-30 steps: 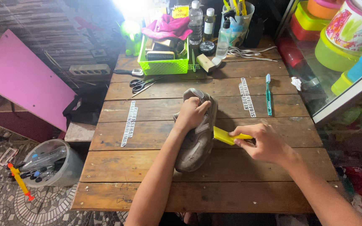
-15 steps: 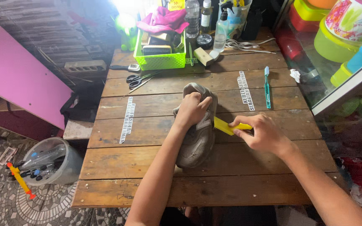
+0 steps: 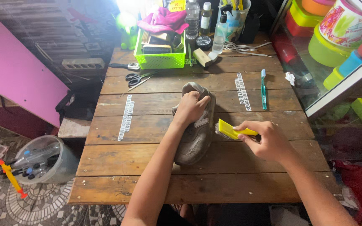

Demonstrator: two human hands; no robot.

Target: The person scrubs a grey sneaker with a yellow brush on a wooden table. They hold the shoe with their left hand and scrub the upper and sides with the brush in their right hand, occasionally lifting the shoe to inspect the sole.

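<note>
A person's left hand (image 3: 190, 108) presses down on a worn grey shoe (image 3: 194, 125) lying near the middle of a plank table (image 3: 147, 167), the fingers curled shut over the shoe's upper near its opening. The shoe lies lengthwise, one end towards the person, the other towards the far side of the table. The right hand (image 3: 269, 140) grips the handle of a yellow brush (image 3: 231, 130), fingers closed around it, with the brush head set against the right side of the shoe, just beside the left hand's knuckles.

At the far edge of the table stands a green basket (image 3: 159, 60) packed with brushes and topped with a pink cloth (image 3: 163, 21); bottles (image 3: 206, 21) cluster to its right. Black-handled scissors (image 3: 137, 77) lie in front of the basket. A teal toothbrush (image 3: 263, 88) rests well to the right of the shoe. White paper strips lie flat on the planks on either side of the shoe. On the tiled floor to the left sits a clear tub (image 3: 42, 161) of oddments.
</note>
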